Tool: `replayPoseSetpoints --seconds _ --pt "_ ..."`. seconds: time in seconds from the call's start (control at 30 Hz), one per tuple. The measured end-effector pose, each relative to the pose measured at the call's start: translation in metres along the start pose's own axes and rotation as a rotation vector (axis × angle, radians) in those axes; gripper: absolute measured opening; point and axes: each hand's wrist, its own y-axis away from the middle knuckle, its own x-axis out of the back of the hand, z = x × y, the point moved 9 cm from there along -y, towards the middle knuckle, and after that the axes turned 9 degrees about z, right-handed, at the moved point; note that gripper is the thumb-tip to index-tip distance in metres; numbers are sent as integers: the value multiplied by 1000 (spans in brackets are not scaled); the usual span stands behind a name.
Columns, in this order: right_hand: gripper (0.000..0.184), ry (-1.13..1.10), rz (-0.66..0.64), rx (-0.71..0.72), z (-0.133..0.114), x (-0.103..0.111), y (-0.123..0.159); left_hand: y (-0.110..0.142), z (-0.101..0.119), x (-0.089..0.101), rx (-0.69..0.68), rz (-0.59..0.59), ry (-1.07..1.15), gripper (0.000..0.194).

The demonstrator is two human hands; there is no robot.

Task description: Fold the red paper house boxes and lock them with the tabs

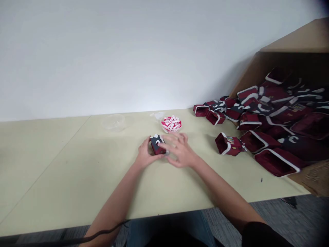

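Observation:
A small dark-red felt house (157, 144) with a dark roof and white trim rests on the table in front of me. My left hand (147, 154) grips it from the left side, thumb along the near edge and fingers behind. Close to its right side is my right hand (180, 149), fingers spread and slightly blurred; whether a fingertip touches the house is unclear. Just behind the hands stands a clear round tub (171, 124) full of red-and-white striped pieces.
At the right a cardboard box (312, 178) lies on its side, with many similar felt houses (273, 161) spilling out. One separate house (230, 144) lies left of the pile. A clear empty plastic tub (115, 122) sits at the back left, before the white wall (128, 58).

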Motion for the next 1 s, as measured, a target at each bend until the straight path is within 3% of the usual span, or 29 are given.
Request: replayPoseSetpoints --seconds 0.07,0.13,0.2,0.33,0.43,0.6,0.8,0.87,1.0 --pt "50 57 -19 -226 49 3 -6 -2 2 1 20 19 -49 103" --pt "46 144 -124 -452 98 -5 -8 -4 4 2 31 22 -23 98" --pt "48 207 -297 -529 128 -21 -10 -5 5 5 48 16 44 94" --pt "45 247 -558 -503 146 -45 -10 -7 1 13 137 28 143 95" --pt "39 233 -576 -515 148 -44 -11 -9 -1 16 190 29 258 92" --pt "32 182 -587 -590 157 -41 -11 -13 -4 14 283 89 608 66" --pt "24 95 -459 -635 154 -32 -11 -12 2 10 406 102 866 54" --pt "23 -28 -301 -658 142 -28 -11 -10 6 7 426 68 906 53" --pt "22 -483 162 -685 99 -16 -14 -9 8 1 402 31 893 53"
